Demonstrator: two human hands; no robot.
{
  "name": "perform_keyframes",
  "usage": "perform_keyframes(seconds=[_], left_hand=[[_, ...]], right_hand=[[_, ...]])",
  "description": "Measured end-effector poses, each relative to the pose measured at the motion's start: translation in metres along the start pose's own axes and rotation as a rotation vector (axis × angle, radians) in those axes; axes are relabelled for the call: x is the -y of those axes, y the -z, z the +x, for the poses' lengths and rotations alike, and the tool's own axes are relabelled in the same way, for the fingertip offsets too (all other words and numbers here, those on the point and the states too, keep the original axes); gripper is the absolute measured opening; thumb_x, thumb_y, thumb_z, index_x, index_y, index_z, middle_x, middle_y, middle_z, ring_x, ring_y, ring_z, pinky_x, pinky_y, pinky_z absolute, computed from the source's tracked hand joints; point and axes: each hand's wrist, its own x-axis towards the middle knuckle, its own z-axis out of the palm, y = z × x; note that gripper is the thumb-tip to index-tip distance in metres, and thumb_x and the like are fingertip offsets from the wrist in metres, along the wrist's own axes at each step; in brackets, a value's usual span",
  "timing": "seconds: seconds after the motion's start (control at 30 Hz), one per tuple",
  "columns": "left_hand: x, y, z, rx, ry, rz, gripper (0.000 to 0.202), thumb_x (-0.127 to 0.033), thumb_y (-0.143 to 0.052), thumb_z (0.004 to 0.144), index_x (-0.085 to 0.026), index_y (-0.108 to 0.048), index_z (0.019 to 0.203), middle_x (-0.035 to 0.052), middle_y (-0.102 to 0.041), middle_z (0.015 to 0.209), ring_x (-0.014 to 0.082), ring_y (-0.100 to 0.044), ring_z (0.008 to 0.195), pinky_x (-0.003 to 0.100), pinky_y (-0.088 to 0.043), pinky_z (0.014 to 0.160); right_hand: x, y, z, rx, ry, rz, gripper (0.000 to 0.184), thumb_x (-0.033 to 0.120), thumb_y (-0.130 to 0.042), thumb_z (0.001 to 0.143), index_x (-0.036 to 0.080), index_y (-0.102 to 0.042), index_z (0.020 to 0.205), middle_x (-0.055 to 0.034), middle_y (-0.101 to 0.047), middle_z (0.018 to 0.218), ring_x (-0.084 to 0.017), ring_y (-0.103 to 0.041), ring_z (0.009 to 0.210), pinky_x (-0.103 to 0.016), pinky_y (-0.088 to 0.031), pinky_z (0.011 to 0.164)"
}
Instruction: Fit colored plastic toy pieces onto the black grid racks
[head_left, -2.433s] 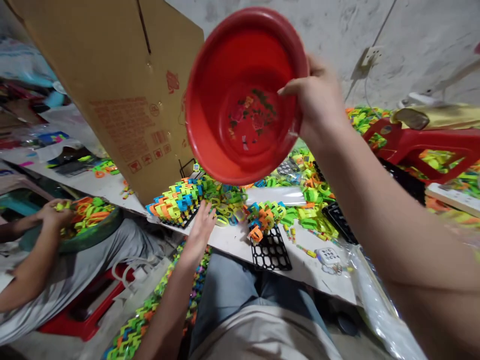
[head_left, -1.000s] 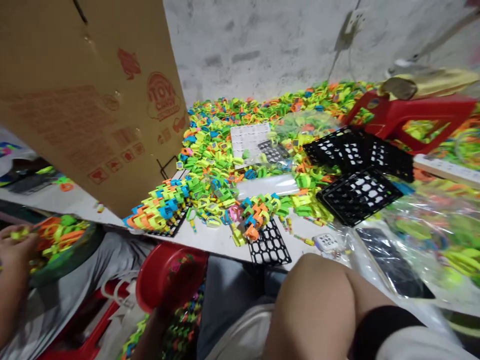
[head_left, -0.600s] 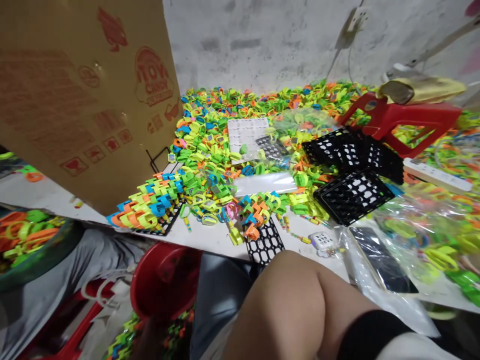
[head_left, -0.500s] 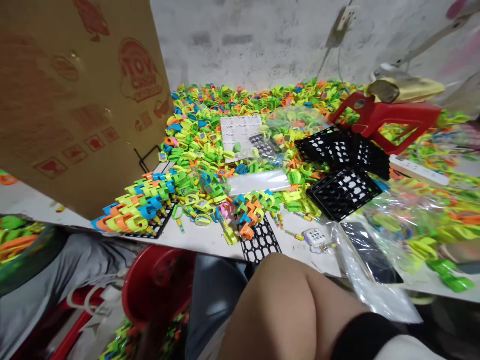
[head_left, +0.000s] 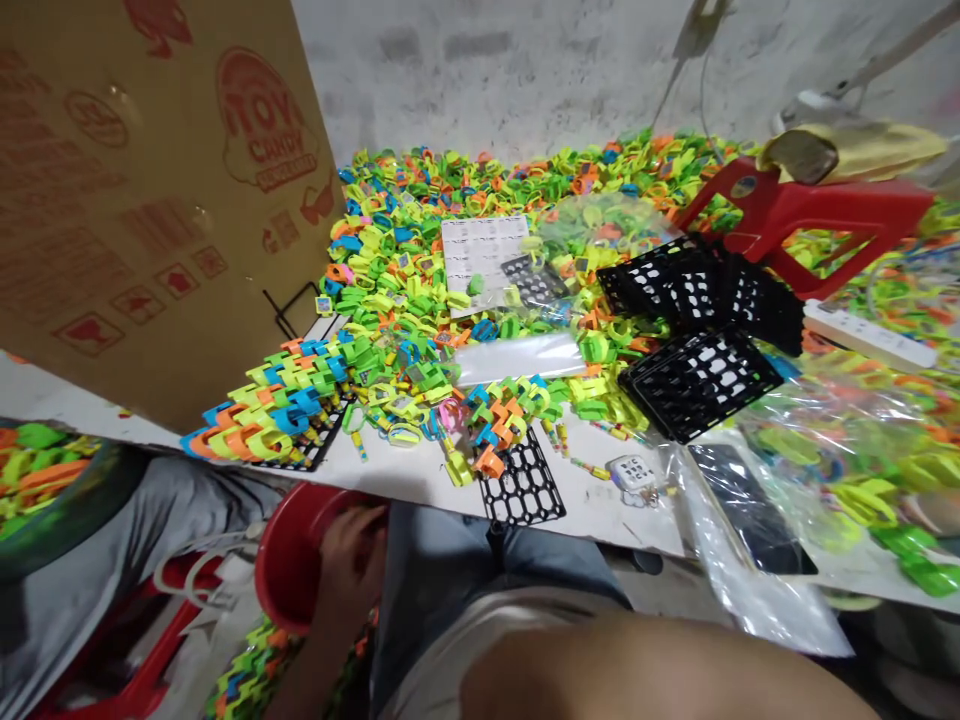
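My left hand [head_left: 352, 555] is at the mouth of a red bucket [head_left: 289, 560] below the table edge. Its fingers look curled, in shadow; what they hold, if anything, is hidden. My bare right arm [head_left: 660, 670] crosses the bottom of the view, blurred, and its hand is out of sight. Ahead on the table lies a black plastic grid tray [head_left: 521, 490], its far end filled with orange, blue and yellow toy watches [head_left: 499, 425]. A second grid at the left carries slanted rows of such watches [head_left: 281, 405].
A large cardboard box [head_left: 165, 200] stands at left. Loose toy watches [head_left: 397, 270] are heaped along the wall. Stacked black grids [head_left: 701, 380], a red stool [head_left: 825, 220], a power strip [head_left: 870, 335], a phone [head_left: 750, 510] and clear plastic bags [head_left: 787, 610] lie at right. Another person's leg [head_left: 165, 530] shows at left.
My right arm has dropped lower, uncovering my lap and the table's front edge. My left hand now shows at the bucket. The view has shifted slightly.
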Motion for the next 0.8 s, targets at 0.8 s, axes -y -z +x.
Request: perform_keyframes(seconds=[0.8], left_hand=[[-0.172, 0.046, 0.070, 0.543, -0.280, -0.053, 0.021, -0.040, -0.063, 0.079, -0.019, -0.064, 0.074, -0.0014, -0.063, 0.069, 0.0100, -0.056, 0.064, 0.020, -0.040, 0.059]], right_hand=[[-0.081, 0.004, -0.067, -0.246, -0.679, -0.683, 0.020, 0.018, -0.042, 0.085, 0.014, -0.059, 0.096, -0.0096, -0.065, 0.081, -0.019, -0.061, 0.073, -0.025, -0.031, 0.058]])
